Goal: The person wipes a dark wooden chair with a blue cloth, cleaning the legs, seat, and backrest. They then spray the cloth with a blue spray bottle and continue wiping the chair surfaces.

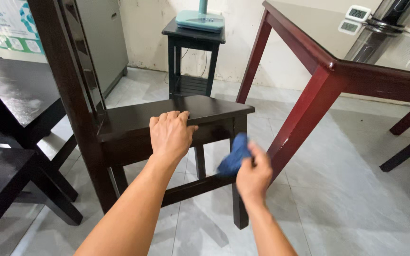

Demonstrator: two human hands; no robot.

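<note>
Chair near the middle of the floor, dark brown and shiny, with a flat seat, a tall back on the left and thin legs joined by a low bar. Looks hard and smooth, like painted wood. Stands upright, a bit turned.

Left hand laid flat over the near edge of the seat, fingers bent over the top, gripping the wood. Right hand closed tight on a blue cloth, bunched up and pressed against the front leg on the right side of the chair, just under the seat.

Could tip or slide if pushed too hard with the cloth, since smooth tiles give little grip and only one hand keeps the chair steady. Could scrape the tiles too. Could bump the red-brown bench just to the right, because that bench leg stands close beside the right hand, and knuckles might knock on it. Might shake the small white clocks on top of the bench at the far right. Could let the cloth slip out if held loosely, though the grip looks firm now.

Small black stand with a pale green base on it far behind the chair, by the wall. Dark bench at the left, well apart.
</note>
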